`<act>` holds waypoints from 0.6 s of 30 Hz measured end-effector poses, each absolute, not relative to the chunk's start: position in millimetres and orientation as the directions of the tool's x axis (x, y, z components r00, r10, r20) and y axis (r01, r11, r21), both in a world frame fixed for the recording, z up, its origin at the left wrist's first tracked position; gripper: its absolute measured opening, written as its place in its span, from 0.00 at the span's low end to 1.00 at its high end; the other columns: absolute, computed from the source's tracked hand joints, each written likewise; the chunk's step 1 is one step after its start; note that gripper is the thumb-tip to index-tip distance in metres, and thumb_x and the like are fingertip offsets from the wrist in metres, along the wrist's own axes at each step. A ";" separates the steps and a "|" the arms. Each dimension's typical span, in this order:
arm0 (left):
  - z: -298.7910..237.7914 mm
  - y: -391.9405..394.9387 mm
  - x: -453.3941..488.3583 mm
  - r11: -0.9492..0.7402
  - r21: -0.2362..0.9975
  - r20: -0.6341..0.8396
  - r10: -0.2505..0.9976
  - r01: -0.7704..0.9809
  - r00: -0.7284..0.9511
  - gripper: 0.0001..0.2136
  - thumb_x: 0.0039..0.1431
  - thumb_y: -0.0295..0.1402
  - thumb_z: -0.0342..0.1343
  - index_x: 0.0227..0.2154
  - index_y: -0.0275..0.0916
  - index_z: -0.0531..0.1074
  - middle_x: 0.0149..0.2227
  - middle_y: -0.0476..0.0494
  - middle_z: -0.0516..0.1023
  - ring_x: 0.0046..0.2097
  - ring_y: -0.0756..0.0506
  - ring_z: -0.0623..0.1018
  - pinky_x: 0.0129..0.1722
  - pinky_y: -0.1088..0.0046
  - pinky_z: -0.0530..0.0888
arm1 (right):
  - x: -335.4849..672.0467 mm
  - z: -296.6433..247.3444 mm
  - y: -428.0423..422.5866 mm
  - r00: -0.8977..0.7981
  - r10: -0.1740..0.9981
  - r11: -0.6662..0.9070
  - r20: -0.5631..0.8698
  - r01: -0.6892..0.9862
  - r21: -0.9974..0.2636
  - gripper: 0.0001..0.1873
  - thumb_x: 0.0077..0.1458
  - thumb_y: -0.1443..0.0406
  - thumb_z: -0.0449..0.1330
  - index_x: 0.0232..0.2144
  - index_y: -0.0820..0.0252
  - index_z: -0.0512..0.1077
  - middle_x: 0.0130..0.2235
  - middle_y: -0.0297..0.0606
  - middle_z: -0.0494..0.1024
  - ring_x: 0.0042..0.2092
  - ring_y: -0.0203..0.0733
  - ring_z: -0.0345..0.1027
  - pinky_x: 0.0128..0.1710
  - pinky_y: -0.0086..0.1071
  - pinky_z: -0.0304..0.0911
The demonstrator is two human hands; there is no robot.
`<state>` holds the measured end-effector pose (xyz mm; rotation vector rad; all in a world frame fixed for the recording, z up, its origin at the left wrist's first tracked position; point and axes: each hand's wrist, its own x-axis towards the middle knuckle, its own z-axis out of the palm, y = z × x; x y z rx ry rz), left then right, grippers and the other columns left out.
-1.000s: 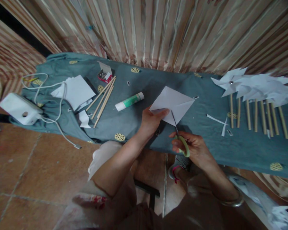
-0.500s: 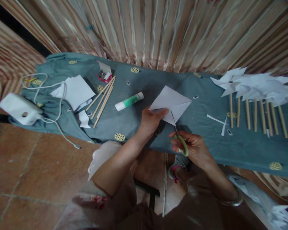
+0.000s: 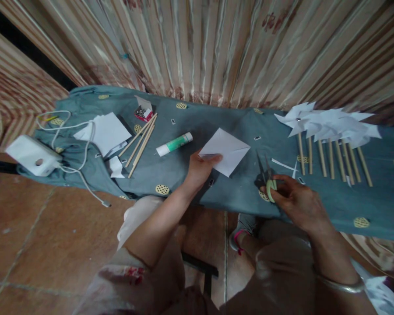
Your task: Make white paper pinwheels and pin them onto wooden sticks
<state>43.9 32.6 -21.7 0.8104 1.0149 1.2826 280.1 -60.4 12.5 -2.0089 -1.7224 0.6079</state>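
Left hand: pinches the slit paper square; support it flat.
Right hand: curled around scissors, blades parted; aim tips away from paper.

Matt paper sq., prob. smooth

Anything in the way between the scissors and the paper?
Nothing visible: only cloth shows between the scissors in the right hand and the paper in the left hand. The strips lie right of the blades, outside that gap.
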 end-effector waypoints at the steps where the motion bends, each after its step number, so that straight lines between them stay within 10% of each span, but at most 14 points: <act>1: -23.3 30.7 45.1 0.158 0.932 -0.155 0.987 -0.327 0.037 0.13 0.41 0.31 0.67 0.33 0.35 0.78 0.36 0.43 0.83 0.38 0.43 0.80 0.45 0.64 0.75 | 283.6 12.1 -59.3 0.176 0.984 -0.166 -0.020 0.876 -0.453 0.21 0.55 0.53 0.60 0.45 0.59 0.75 0.27 0.43 0.81 0.27 0.52 0.74 0.26 0.38 0.63; 9: -32.6 26.9 45.1 0.108 0.994 -0.111 0.964 0.026 0.243 0.35 0.43 0.24 0.65 0.59 0.35 0.67 0.37 0.42 0.82 0.39 0.43 0.81 0.42 0.66 0.76 | 275.1 10.9 -52.4 0.190 0.981 -0.188 0.046 0.981 -0.045 0.22 0.59 0.58 0.55 0.51 0.66 0.71 0.36 0.51 0.83 0.34 0.57 0.78 0.32 0.41 0.66; 18: -8.0 32.7 -16.5 -0.306 0.838 0.280 0.952 0.451 0.126 0.10 0.59 0.30 0.57 0.43 0.41 0.78 0.47 0.39 0.81 0.48 0.41 0.77 0.50 0.62 0.73 | 262.7 12.6 -50.5 0.068 0.990 -0.081 0.125 0.992 0.096 0.19 0.63 0.57 0.52 0.43 0.62 0.78 0.30 0.49 0.81 0.33 0.55 0.76 0.29 0.39 0.64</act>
